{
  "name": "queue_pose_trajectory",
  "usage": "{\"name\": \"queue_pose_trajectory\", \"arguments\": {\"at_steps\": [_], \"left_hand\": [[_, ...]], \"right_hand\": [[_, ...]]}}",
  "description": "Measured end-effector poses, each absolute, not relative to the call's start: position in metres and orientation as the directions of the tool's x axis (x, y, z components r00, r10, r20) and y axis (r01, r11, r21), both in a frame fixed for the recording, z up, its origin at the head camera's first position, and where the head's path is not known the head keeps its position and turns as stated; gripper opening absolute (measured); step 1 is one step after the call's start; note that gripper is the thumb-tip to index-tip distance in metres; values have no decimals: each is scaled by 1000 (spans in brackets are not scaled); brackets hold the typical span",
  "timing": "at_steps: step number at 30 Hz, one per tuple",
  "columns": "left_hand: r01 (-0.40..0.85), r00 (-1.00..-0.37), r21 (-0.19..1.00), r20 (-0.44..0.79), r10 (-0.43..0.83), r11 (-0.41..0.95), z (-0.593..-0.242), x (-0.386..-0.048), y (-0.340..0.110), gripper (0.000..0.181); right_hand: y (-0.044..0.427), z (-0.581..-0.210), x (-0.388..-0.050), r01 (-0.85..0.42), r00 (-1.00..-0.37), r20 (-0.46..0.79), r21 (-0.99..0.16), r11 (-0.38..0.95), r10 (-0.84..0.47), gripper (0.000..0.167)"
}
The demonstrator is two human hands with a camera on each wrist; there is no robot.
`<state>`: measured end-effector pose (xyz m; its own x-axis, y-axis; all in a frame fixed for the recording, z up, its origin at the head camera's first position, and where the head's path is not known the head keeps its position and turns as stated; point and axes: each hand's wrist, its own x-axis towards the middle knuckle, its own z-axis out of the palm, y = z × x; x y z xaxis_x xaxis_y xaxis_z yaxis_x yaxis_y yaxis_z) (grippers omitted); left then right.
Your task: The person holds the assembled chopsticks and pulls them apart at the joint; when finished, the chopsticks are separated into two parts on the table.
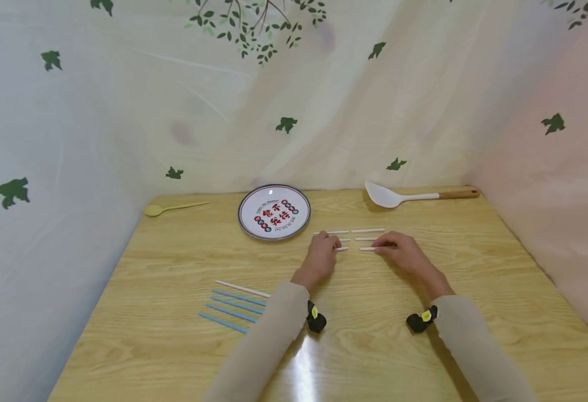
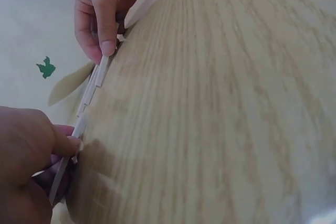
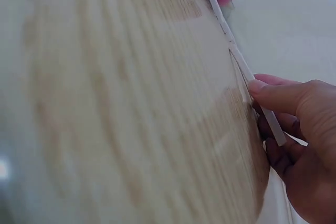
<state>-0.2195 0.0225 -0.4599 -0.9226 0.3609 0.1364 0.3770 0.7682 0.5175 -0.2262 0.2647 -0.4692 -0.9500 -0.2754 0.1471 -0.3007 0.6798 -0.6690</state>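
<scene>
Short white sticks lie in two facing groups near the middle of the table, such as the back left one (image 1: 335, 231) and the back right one (image 1: 368, 230). The left hand (image 1: 321, 258) pinches the front stick (image 1: 342, 249) of the left group; its thumb and fingers (image 2: 65, 144) hold that stick (image 2: 60, 178) in the left wrist view. Between thumb and fingertips, the right hand (image 1: 408, 255) (image 3: 310, 124) grips the front stick (image 1: 366, 249) (image 3: 274, 128) of the right group. A small gap separates the two held sticks in the head view.
A patterned plate (image 1: 249, 220) stands behind the left hand. Farther left lies a yellow spoon (image 1: 154, 210); a white spatula with a wooden handle (image 1: 386, 197) lies at the back right. Several blue sticks (image 1: 223, 322) and a longer white stick (image 1: 241, 288) are beside the left sleeve.
</scene>
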Motion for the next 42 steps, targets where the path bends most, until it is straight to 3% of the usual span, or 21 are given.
{"name": "queue_pose_trajectory", "arguments": {"at_steps": [31,42], "left_hand": [[443,-896,447,198,396,777,-467,-222,22,15],[419,-906,432,137,401,799,-463,-222,23,17]], "right_hand": [[257,-477,-225,-401,-916,277,-586,704,-290,13],[256,-471,-225,-422,-906,290,-543,726,-309,16]]}}
